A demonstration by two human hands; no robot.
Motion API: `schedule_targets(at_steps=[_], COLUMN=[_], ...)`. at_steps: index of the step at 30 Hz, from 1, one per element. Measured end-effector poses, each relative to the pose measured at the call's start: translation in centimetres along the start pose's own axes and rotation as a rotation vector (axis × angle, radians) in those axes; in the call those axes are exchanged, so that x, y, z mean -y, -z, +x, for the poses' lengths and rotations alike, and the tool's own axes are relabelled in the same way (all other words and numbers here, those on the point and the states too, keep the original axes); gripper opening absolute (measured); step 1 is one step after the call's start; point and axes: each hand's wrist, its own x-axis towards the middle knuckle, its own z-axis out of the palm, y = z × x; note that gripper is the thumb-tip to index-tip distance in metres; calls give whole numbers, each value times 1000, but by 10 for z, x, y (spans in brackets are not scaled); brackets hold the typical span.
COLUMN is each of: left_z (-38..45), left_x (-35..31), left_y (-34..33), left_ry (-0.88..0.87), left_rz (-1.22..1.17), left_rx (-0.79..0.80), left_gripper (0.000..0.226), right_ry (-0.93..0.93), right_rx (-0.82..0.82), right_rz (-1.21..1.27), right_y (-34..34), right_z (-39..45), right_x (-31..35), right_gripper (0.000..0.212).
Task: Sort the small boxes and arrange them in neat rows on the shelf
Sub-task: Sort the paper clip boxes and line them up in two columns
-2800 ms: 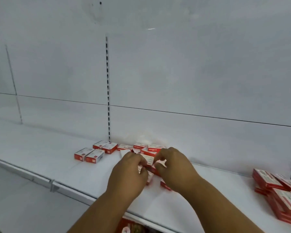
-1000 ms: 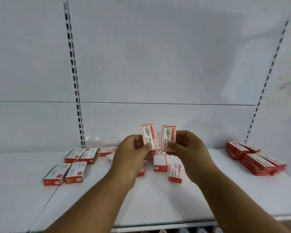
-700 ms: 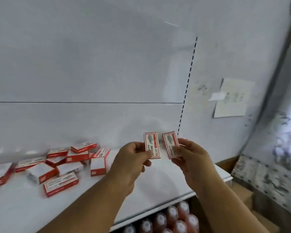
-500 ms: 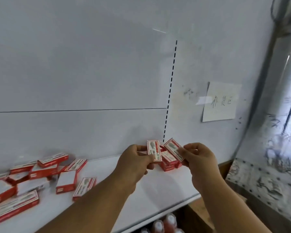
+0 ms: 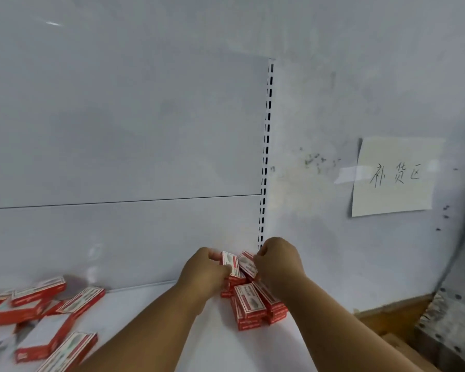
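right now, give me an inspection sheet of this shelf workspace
Surface: white shelf, bare in the middle.
Job's things: stacked boxes at the right end by the slotted upright; loose boxes jumbled at the left, not in rows.
Clutter: nothing seen beyond the boxes.
Grippers: left hand holds the left box upright; right hand holds the right box tilted; both just above the stack.
Cables: nothing seen.
Surroundings: white back panel; handwritten paper note taped to the wall on the right; wooden edge and perforated panel lower right.
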Motion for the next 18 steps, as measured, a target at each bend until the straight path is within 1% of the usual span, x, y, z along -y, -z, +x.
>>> schedule_targets(at_steps=[2, 5, 7, 10, 13, 15, 18], left_z=[1, 1, 2, 2, -1, -5, -13], left_x=[1, -1, -3, -4, -4, -1, 11], left_y=[-2, -3, -3, 0, 12, 30, 74], left_ry=[-23, -62, -83, -117, -154, -171, -190], left_rz=[83, 276, 362, 418, 453, 514, 639], left_rx=[-20, -23, -55, -88, -102, -109, -158], left_gripper=[9, 16, 17, 20, 13, 13, 21], right_ry=[25, 52, 112, 234, 362, 445, 543], right_rx=[24, 71, 64, 17, -26, -42, -50], right_rz=[-84, -172, -205, -178, -112, -77, -28], right_y=[-3, 0, 1, 2, -1, -7, -27], right_z=[6, 10, 10, 8, 3, -3, -21], right_x=[-2, -4, -2, 8, 28, 48, 86], right_gripper=[10, 7, 7, 12, 20, 22, 20])
